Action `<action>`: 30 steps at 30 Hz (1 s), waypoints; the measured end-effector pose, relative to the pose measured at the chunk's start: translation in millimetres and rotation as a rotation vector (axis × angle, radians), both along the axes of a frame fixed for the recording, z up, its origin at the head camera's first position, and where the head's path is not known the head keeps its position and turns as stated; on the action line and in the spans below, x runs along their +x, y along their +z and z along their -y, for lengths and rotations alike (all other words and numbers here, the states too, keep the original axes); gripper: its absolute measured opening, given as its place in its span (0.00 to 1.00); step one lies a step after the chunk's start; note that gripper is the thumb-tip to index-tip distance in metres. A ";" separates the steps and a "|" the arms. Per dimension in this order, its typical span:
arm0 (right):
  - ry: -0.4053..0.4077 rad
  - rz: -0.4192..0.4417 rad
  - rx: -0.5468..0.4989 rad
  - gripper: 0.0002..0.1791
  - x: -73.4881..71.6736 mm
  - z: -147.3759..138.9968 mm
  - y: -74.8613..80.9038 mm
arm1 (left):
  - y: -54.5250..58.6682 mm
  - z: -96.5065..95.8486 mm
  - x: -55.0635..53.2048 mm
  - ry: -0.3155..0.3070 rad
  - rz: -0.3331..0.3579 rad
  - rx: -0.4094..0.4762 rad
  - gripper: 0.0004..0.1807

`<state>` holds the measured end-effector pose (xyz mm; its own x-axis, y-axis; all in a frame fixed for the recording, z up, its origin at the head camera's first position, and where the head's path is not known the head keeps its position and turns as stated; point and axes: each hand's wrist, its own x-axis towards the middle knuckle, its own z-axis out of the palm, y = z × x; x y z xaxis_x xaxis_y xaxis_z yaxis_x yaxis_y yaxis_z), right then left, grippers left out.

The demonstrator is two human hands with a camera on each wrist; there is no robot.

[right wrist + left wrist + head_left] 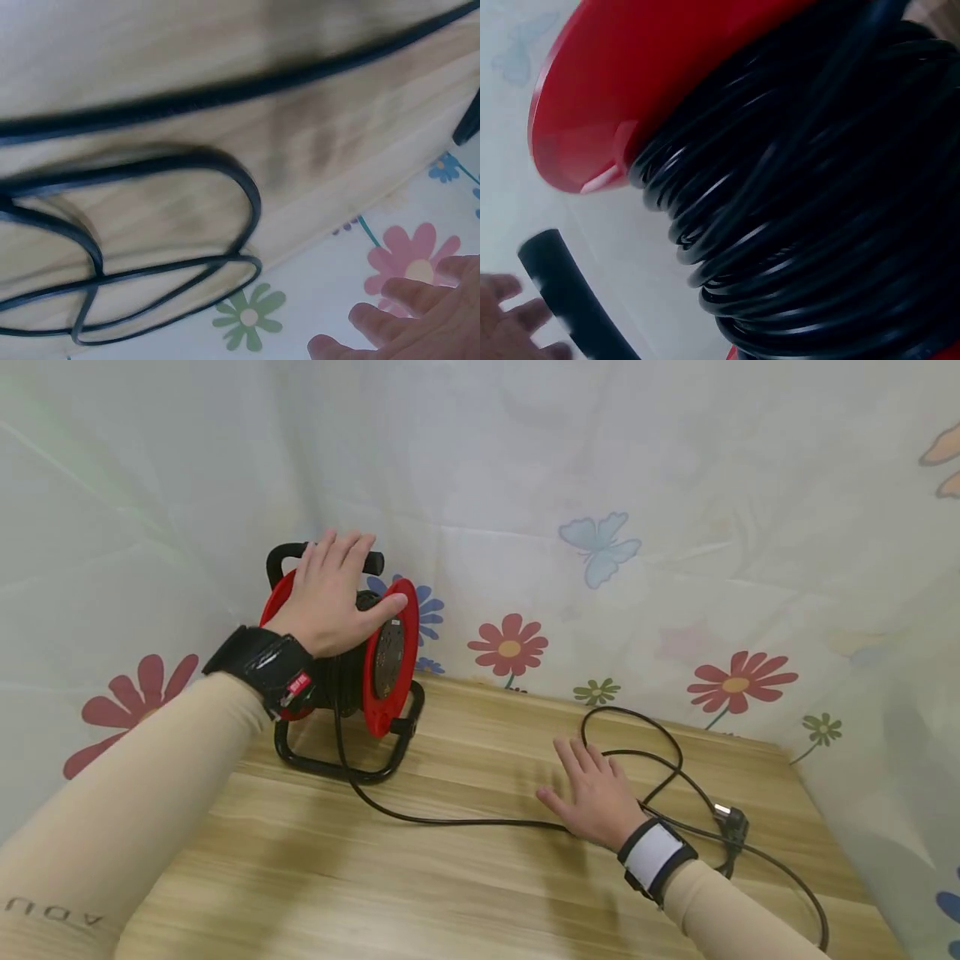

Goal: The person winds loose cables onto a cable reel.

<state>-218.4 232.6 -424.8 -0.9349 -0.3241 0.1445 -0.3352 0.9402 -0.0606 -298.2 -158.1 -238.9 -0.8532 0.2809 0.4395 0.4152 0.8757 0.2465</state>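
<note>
A cable reel with red flanges [410,647], a black tube stand and a black carry handle [373,562] stands on the left part of the table. My left hand [328,597] lies over the reel's top with fingers extended and thumb spread; in the left wrist view its fingertips are right at the handle. Tight turns of black cable [795,195] fill the drum. From the drum a single run of cable [465,821] crosses the wood to the right. Above that run is my right hand [600,802], fingers straight and holding nothing.
A black plug [735,827] with metal pins lies on the wooden table [465,893], beside loose cable loops [667,727] to the right. Behind and at both sides hangs a pale sheet [480,460] printed with flowers and butterflies.
</note>
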 end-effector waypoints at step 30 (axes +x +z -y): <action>0.038 0.108 -0.092 0.18 14.5 -8.9 -63.9 | -7.1 -4.4 -25.2 0.160 0.106 -0.069 0.49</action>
